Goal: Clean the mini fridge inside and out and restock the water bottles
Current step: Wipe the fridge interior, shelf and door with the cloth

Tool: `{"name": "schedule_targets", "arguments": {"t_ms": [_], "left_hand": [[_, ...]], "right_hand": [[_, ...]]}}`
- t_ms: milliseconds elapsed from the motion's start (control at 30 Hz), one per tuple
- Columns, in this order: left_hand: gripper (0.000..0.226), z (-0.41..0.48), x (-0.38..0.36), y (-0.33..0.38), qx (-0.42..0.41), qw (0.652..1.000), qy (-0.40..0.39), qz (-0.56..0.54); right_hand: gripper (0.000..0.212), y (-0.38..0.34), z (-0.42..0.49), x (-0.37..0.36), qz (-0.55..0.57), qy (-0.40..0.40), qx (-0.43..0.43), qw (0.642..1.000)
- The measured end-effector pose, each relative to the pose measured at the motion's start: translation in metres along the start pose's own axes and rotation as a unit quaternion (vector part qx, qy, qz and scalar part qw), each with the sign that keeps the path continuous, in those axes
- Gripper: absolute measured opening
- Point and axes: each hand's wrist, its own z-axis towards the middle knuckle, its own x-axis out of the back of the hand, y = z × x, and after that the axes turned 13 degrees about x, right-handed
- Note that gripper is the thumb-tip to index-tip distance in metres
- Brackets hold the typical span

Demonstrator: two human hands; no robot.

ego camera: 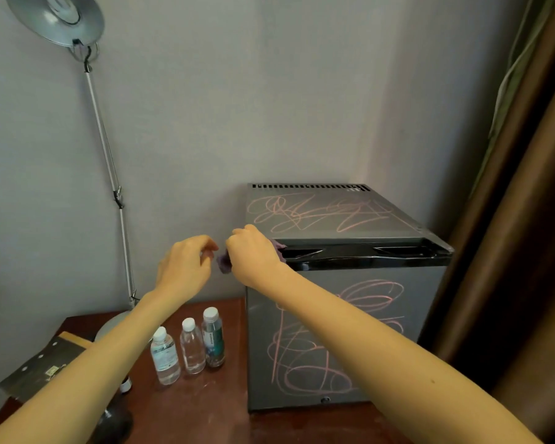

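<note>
Your right hand (253, 254) grips the purple cloth (224, 262) at the mini fridge's (334, 225) top front-left corner. Your left hand (186, 267) curls just left of the corner; I cannot tell whether it is pinching the cloth. The fridge's scribbled top runs rightward, nearest your right hand. 3 water bottles (191, 346) stand left of the fridge.

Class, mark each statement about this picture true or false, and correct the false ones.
1. Three bottles stand on the table, left of the fridge. True.
2. The fridge door is open. False: it is shut.
3. The right hand holds a purple cloth at the fridge's top front corner. True.
4. The fridge top is free of marks. False: pink scribbles cover it, and the door too.
5. The lamp stands right of the fridge. False: it stands to the left.
</note>
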Motion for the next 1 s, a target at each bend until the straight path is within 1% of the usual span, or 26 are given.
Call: {"name": "schedule_targets", "arguments": {"t_ms": [167,267,400,533,600,700,833,933,1000], "left_hand": [[0.020,-0.018,-0.003,0.033,-0.024,0.999,0.010,0.042],[0.020,-0.028,-0.004,0.041,-0.035,0.998,0.013,0.042],[0.026,-0.043,-0.006,0.051,-0.036,0.998,0.003,0.050],[0.032,-0.053,-0.006,0.059,-0.083,0.989,-0.034,0.121],[0.038,-0.052,-0.001,0.060,-0.103,0.980,-0.029,0.168],[0.048,-0.046,0.008,0.064,-0.101,0.972,-0.016,0.212],[0.052,-0.042,0.012,0.067,-0.085,0.953,-0.076,0.280],[0.056,-0.043,0.008,0.058,-0.084,0.956,-0.106,0.260],[0.058,-0.044,0.007,0.054,-0.091,0.958,-0.110,0.248]], "right_hand": [[0.020,0.010,-0.028,0.003,0.036,0.033,0.015,0.999],[0.022,0.025,-0.052,-0.001,0.065,0.063,-0.013,0.996],[0.016,0.063,-0.092,-0.008,0.087,0.067,-0.043,0.993],[0.019,0.094,-0.125,-0.007,0.081,0.077,-0.082,0.990],[0.020,0.106,-0.135,-0.006,0.081,0.075,-0.102,0.989],[0.017,0.120,-0.147,-0.005,0.095,0.085,-0.129,0.983],[0.017,0.133,-0.162,-0.003,0.097,0.090,-0.157,0.979],[0.020,0.144,-0.171,-0.005,0.091,0.087,-0.173,0.977],[0.021,0.151,-0.179,-0.003,0.088,0.086,-0.185,0.975]]}}
